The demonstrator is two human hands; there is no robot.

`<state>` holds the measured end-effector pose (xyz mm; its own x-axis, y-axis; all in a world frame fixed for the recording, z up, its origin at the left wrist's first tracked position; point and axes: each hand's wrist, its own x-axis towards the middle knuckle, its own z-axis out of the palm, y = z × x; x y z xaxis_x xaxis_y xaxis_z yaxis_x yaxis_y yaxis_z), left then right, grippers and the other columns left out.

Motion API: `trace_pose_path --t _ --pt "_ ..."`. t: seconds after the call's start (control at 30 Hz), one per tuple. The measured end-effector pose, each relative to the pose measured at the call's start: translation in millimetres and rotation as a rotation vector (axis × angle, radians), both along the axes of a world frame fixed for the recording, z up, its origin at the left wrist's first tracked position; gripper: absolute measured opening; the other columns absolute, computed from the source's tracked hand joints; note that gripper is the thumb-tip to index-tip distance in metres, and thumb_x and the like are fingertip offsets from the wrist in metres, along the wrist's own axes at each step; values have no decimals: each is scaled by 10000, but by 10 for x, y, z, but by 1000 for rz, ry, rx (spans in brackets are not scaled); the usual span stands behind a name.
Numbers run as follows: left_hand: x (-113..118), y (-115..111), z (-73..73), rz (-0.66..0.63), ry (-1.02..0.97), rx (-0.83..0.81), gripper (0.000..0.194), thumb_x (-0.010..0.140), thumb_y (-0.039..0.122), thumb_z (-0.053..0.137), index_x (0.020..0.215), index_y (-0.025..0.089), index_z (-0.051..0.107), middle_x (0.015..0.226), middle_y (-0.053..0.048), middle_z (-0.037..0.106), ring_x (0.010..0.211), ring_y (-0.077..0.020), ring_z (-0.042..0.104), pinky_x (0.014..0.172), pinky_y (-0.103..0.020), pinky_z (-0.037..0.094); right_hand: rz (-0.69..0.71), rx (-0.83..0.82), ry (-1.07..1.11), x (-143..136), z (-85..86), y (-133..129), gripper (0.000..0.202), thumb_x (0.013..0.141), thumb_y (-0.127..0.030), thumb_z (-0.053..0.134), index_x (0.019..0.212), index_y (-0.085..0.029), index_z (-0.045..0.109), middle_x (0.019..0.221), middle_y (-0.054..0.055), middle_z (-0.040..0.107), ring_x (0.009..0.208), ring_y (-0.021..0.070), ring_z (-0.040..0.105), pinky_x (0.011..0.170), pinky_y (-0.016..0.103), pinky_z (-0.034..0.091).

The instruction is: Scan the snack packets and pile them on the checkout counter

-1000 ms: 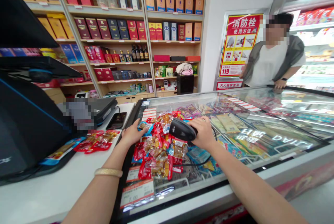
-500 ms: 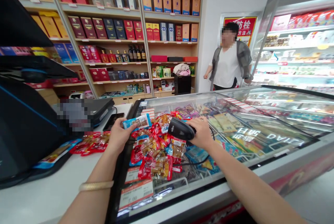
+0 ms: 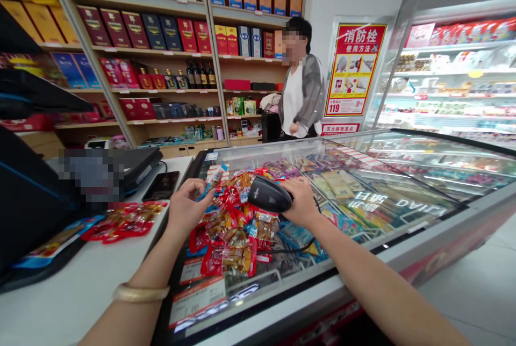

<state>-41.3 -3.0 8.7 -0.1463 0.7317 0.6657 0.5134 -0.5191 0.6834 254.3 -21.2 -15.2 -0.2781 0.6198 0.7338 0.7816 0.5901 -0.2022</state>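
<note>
My left hand pinches a small blue-and-clear snack packet between thumb and fingers, tilted so its edge faces me. My right hand is wrapped round the handle of a black barcode scanner, whose head points left toward that packet, a short gap apart. Below both hands, a heap of red and clear snack packets lies on the glass top of the chest freezer. The scanner's dark cable runs over the glass beside the heap.
Left of the freezer, a white counter holds more red snack packets, a black phone and a dark checkout machine. A person stands beyond the freezer. Shelves of boxes line the back wall.
The packet in my left hand has turned from face-up to edge-on. The scanner stays in my right hand. The person behind the freezer has moved left and turned sideways. My view has shifted slightly right.
</note>
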Motion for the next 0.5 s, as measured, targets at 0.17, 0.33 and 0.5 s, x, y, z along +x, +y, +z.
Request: trace_pose_path --t 0.17,0.33,0.5 --pt "-2 5 -5 4 36 -6 338 680 453 666 591 240 419 785 -39 617 818 -192 620 799 -310 547 -2 -4 7 7 -2 14 256 726 -290 678 974 -227 702 926 47 758 868 228 637 863 373 310" --pt "-5 24 -27 -27 29 34 316 684 427 672 595 236 436 773 -36 601 788 -181 611 749 -294 532 11 4 45 10 1 17 266 705 -279 677 963 -221 705 916 51 764 855 230 642 856 376 319" --pt "12 10 -54 -19 57 -8 303 694 400 651 602 238 412 813 -46 614 810 -183 605 759 -295 527 13 35 57 16 -19 25 260 709 -286 673 957 -220 715 890 58 763 850 237 642 854 383 335"
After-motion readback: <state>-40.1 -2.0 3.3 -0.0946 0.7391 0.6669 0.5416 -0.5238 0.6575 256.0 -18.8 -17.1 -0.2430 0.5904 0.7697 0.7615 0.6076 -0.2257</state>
